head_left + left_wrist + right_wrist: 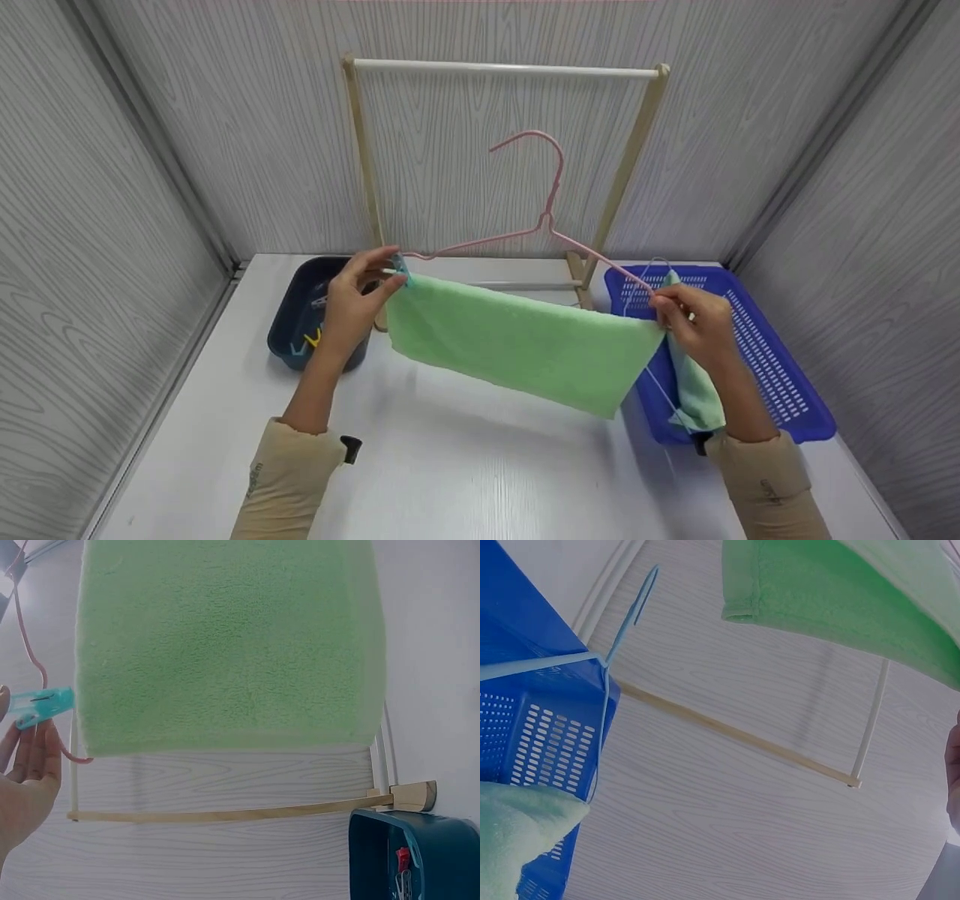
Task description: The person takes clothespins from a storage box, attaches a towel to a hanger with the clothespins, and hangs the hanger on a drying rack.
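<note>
A light green towel [517, 341] hangs folded over the lower bar of a pink hanger [553, 191], held above the table. At the towel's upper left corner, my left hand [352, 304] pinches a teal clothespin [403, 270]. The left wrist view shows this clothespin [46, 703] between thumb and fingers, its tip at the towel's edge; whether it bites the cloth I cannot tell. My right hand [697, 322] grips the hanger's right end along with the towel's upper right corner. Only a sliver of the right hand [953, 772] shows in the right wrist view.
Behind stands a wooden rack with a white top rod [506, 68]. To the left, a dark blue bin [280, 330] holds several clothespins. On the right, a blue perforated basket [776, 367] contains another green towel [697, 386] and a light blue hanger [606, 664].
</note>
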The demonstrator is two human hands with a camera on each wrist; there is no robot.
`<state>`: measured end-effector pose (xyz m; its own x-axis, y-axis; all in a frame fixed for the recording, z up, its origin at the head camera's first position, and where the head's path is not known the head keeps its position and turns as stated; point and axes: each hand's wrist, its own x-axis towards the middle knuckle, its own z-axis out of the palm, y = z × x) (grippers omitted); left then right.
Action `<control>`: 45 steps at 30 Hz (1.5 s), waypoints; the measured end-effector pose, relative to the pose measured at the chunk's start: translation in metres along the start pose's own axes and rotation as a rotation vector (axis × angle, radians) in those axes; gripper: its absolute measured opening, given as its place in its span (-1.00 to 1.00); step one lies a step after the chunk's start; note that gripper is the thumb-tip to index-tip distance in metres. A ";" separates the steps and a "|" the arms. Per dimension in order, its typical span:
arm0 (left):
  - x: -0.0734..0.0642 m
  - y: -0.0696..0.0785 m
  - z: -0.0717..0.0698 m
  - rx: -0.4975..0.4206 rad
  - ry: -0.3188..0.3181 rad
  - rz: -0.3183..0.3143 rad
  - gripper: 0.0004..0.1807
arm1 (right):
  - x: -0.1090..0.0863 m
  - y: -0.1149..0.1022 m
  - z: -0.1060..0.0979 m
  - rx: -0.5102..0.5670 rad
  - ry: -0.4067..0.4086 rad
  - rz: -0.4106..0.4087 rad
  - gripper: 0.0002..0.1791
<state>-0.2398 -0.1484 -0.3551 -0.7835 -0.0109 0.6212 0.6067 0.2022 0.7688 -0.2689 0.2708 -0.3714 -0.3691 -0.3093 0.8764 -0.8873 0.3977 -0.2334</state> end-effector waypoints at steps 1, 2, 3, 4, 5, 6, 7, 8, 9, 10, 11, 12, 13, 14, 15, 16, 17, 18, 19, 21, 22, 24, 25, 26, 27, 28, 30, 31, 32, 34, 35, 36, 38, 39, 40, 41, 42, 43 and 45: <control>0.000 0.000 0.000 -0.001 0.001 0.000 -0.61 | 0.001 0.001 0.000 0.001 -0.001 0.005 -0.66; 0.001 0.001 0.000 0.000 0.002 -0.001 -0.61 | 0.001 0.002 0.000 0.001 -0.002 0.009 -0.67; 0.001 0.001 0.000 0.000 0.002 0.001 -0.61 | 0.001 0.003 0.001 0.001 -0.001 0.009 -0.68; 0.001 0.001 0.000 0.000 0.002 0.003 -0.61 | 0.002 0.004 0.001 0.002 0.000 0.010 -0.67; 0.001 0.001 0.000 0.000 0.002 0.004 -0.61 | 0.001 0.006 0.001 0.003 0.000 0.012 -0.67; 0.001 0.001 0.000 0.002 0.001 0.006 -0.61 | 0.001 0.007 0.001 0.003 -0.001 0.015 -0.67; 0.001 0.001 0.000 0.001 0.001 0.007 -0.61 | 0.001 0.008 0.001 0.006 0.000 0.015 -0.67; 0.001 0.000 0.000 0.002 0.001 0.008 -0.61 | 0.000 0.009 0.001 0.008 -0.001 0.017 -0.67; 0.001 0.000 0.000 0.003 0.001 0.009 -0.61 | -0.001 0.010 0.001 0.010 -0.001 0.020 -0.67; 0.001 0.000 0.000 0.005 0.002 0.008 -0.61 | -0.001 0.011 0.001 0.012 -0.003 0.025 -0.67; 0.001 -0.001 0.000 0.006 0.003 0.008 -0.61 | -0.002 0.012 0.001 0.014 -0.005 0.031 -0.69; 0.001 -0.001 0.000 0.005 0.003 0.008 -0.61 | -0.003 0.013 0.001 0.017 -0.005 0.034 -0.71; 0.001 -0.002 0.000 0.005 0.001 0.008 -0.61 | -0.003 0.013 0.001 0.019 -0.005 0.039 -0.73; 0.001 -0.002 0.000 0.005 0.000 0.009 -0.61 | -0.004 0.014 0.001 0.016 -0.006 0.044 -0.74; 0.002 -0.003 0.000 0.006 -0.001 0.010 -0.61 | -0.004 0.014 0.001 0.014 -0.006 0.049 -0.76; 0.002 -0.003 0.000 0.005 -0.004 0.011 -0.61 | -0.005 0.015 0.001 0.012 -0.007 0.052 -0.77; 0.002 -0.003 0.000 0.006 -0.006 0.014 -0.61 | -0.005 0.015 0.001 0.010 -0.009 0.055 -0.77; 0.002 -0.004 0.000 0.007 -0.009 0.015 -0.61 | -0.006 0.015 0.001 0.009 -0.010 0.054 -0.77; 0.002 -0.004 0.000 0.008 -0.010 0.016 -0.61 | -0.006 0.015 0.001 0.009 -0.012 0.054 -0.76; 0.002 -0.004 0.000 0.009 -0.012 0.013 -0.61 | -0.006 0.015 0.001 0.021 -0.013 0.046 -0.74; 0.001 -0.005 0.000 0.009 -0.014 0.011 -0.61 | -0.006 0.015 0.001 0.031 -0.013 0.040 -0.72; 0.001 -0.005 0.001 0.007 -0.015 0.004 -0.62 | -0.006 0.015 0.002 0.051 -0.012 0.028 -0.70; 0.001 -0.005 0.001 0.007 -0.014 0.000 -0.62 | -0.005 0.015 0.002 0.059 -0.011 0.023 -0.69; 0.001 -0.005 0.001 0.007 -0.013 -0.001 -0.62 | -0.005 0.015 0.002 0.066 -0.011 0.017 -0.68; 0.001 -0.005 0.001 0.007 -0.012 -0.003 -0.62 | -0.005 0.015 0.002 0.070 -0.010 0.012 -0.68; 0.001 -0.005 0.001 0.010 -0.010 -0.001 -0.63 | -0.005 0.015 0.002 0.068 -0.010 0.012 -0.68; 0.001 -0.004 0.002 0.014 -0.005 0.004 -0.63 | -0.005 0.015 0.002 0.066 -0.010 0.013 -0.69; 0.001 -0.004 0.002 0.018 -0.002 0.010 -0.63 | -0.005 0.015 0.001 0.064 -0.010 0.015 -0.69; 0.001 -0.004 0.002 0.024 0.002 0.017 -0.63 | -0.005 0.015 0.001 0.064 -0.010 0.017 -0.70; 0.001 -0.004 0.003 0.041 0.011 0.034 -0.63 | -0.006 0.014 0.001 0.062 -0.009 0.021 -0.71; 0.001 -0.004 0.003 0.051 0.018 0.044 -0.64 | -0.006 0.014 0.001 0.060 -0.009 0.023 -0.71; 0.000 -0.005 0.003 0.059 0.024 0.055 -0.64 | -0.007 0.014 0.001 0.061 -0.009 0.024 -0.71; 0.000 -0.006 0.004 0.072 0.037 0.081 -0.65 | -0.008 0.014 0.001 0.060 -0.008 0.027 -0.72; -0.001 -0.007 0.004 0.075 0.042 0.093 -0.65 | -0.008 0.014 0.001 0.059 -0.010 0.029 -0.72; -0.001 -0.008 0.004 0.075 0.049 0.106 -0.65 | -0.008 0.013 0.001 0.061 -0.010 0.030 -0.72; -0.002 -0.009 0.004 0.075 0.055 0.120 -0.65 | -0.008 0.013 0.001 0.062 -0.011 0.030 -0.71; -0.002 -0.010 0.004 0.070 0.060 0.134 -0.65 | -0.008 0.013 0.001 0.065 -0.011 0.029 -0.71; -0.002 -0.011 0.004 0.065 0.065 0.149 -0.65 | -0.008 0.013 0.002 0.064 -0.011 0.029 -0.69; -0.002 -0.012 0.004 0.049 0.072 0.177 -0.64 | -0.008 0.012 0.002 0.064 -0.009 0.024 -0.67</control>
<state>-0.2461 -0.1465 -0.3664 -0.6525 -0.0404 0.7567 0.7256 0.2548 0.6393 -0.2775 0.2765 -0.3823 -0.3931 -0.3083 0.8663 -0.8938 0.3491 -0.2814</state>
